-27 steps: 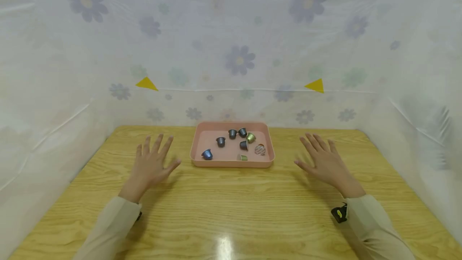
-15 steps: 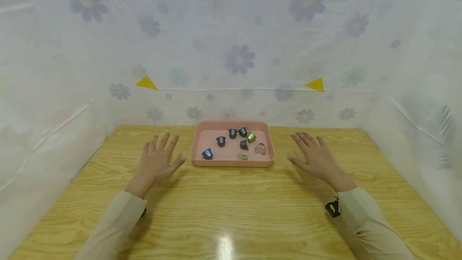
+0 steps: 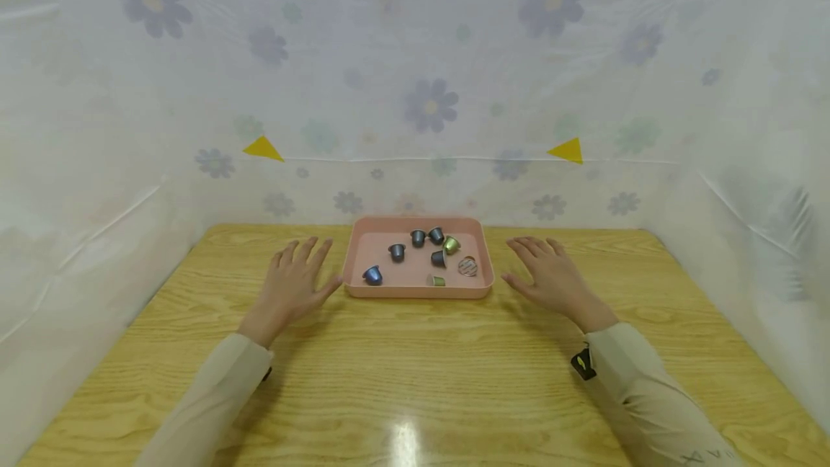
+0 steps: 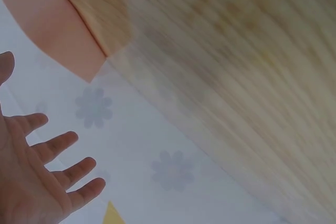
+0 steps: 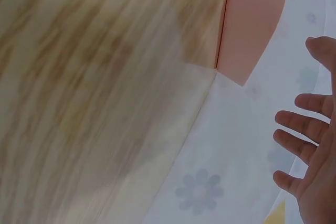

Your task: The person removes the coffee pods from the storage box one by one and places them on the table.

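Observation:
A pink tray (image 3: pixel 418 292) lies at the far side of the wooden table, holding several coffee capsules. Among them are a blue capsule (image 3: pixel 372 275) at the front left, dark capsules such as this dark capsule (image 3: pixel 397 253), a green capsule (image 3: pixel 451 244), and a capsule with its printed lid (image 3: pixel 467 267) facing up. My left hand (image 3: pixel 292 290) hovers with spread fingers just left of the tray, its thumb tip near the tray's left wall. On the other side, my right hand (image 3: pixel 551 281) is spread likewise, thumb toward the tray's right wall. Neither hand holds anything.
The wooden table (image 3: pixel 415 373) runs up to a white flowered curtain (image 3: pixel 389 56) that encloses the back and sides. Yellow triangles, such as this left yellow triangle (image 3: pixel 264 149), mark the back curtain. Light-sleeved forearms reach in from the bottom corners.
Both hands have moved inward toward the tray, the left one rightward and the right one leftward. The tray and its capsules have stayed in place.

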The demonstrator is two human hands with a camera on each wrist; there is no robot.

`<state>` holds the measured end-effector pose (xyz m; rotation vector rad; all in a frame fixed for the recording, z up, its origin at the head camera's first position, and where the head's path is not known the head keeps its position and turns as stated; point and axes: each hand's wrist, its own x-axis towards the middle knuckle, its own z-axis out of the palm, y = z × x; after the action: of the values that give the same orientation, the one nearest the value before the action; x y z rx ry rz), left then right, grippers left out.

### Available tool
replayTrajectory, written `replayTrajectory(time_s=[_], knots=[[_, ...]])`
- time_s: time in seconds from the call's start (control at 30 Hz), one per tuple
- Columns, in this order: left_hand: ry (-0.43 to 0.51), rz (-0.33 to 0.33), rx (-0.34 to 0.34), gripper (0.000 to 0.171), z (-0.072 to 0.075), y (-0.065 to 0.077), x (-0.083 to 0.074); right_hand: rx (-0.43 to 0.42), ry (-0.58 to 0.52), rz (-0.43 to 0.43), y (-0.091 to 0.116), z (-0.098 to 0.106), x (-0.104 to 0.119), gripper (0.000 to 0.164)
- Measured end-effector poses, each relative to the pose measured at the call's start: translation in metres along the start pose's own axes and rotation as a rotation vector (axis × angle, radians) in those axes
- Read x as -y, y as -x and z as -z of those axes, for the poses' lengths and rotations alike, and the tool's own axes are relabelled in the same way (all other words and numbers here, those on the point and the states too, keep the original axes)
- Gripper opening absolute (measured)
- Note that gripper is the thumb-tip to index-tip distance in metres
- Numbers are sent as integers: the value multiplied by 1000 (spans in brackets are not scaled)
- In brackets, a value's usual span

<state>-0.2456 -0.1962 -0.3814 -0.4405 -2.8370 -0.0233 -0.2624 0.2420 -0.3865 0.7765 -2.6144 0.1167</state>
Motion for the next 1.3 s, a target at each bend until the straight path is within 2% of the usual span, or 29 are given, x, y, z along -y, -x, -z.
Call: replayTrajectory(time_s=[0.33,0.9,1.3], knots=[[-19,-16,-1,72,0,-8,-4,2,1,16,-12,-8,4,57],[-4,-54,24,67,-8,-24,-3,87,-1,8,-29,-16,6,54],[2,-75,52,61,-15,-32,-9,144,-17,-2,-38,-25,7,48]])
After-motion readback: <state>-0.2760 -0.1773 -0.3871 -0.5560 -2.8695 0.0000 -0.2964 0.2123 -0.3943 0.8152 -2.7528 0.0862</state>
